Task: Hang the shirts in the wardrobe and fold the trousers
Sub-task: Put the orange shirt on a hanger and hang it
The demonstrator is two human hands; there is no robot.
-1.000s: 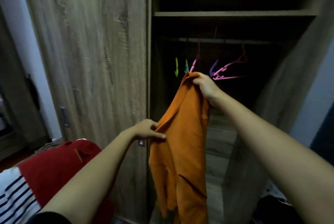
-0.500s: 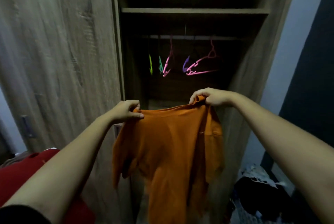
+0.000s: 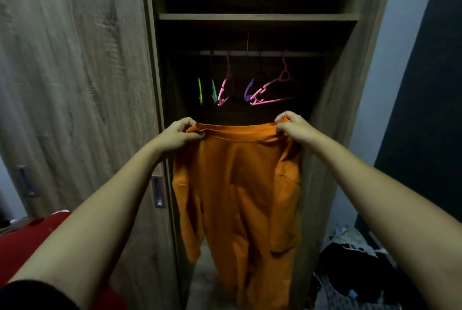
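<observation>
An orange shirt (image 3: pixel 240 192) hangs spread in front of the open wardrobe. My left hand (image 3: pixel 178 133) pinches its top edge at the left, and my right hand (image 3: pixel 293 128) pinches the top edge at the right, so the edge is stretched level between them. Above and behind the shirt, several empty plastic hangers hang on the wardrobe rail (image 3: pixel 250 53): a pink hanger (image 3: pixel 273 92) at the right, a purple one (image 3: pixel 248 88), another pink one (image 3: pixel 223 92), and green ones (image 3: pixel 200 91) at the left.
The wardrobe's wooden sliding door (image 3: pixel 75 72) stands at the left with a recessed handle (image 3: pixel 158 191). A shelf (image 3: pixel 257 17) crosses above the rail. A red garment (image 3: pixel 22 242) lies at lower left. A heap of dark clothes (image 3: pixel 355 267) lies on the floor at lower right.
My hands rose and moved apart, pulling the shirt's top edge flat and wide. The view turned to face the wardrobe opening squarely.
</observation>
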